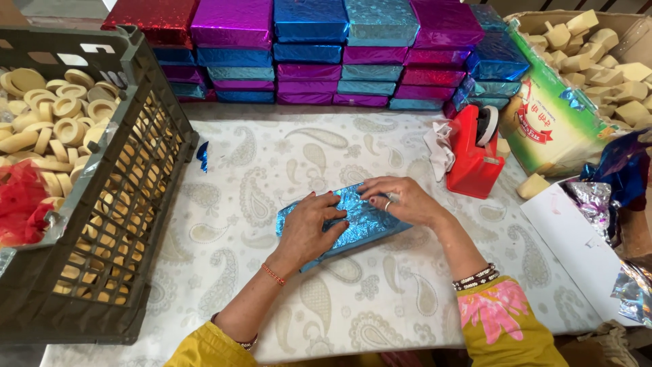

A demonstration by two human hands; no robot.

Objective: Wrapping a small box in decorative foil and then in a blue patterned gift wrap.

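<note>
**Both hands pressing on a foil-wrapped box**

The left hand (pixel 309 228) and right hand (pixel 401 200) are lying flat, fingers spread, on a shiny blue foil-wrapped rectangular box (pixel 346 228), which is resting mid-table on the white paisley-patterned cloth (pixel 272 170). A red tape dispenser (pixel 472 160) is standing just right of them; a dark plastic crate of pale round pieces (pixel 102 204) is sitting to the left.
</note>
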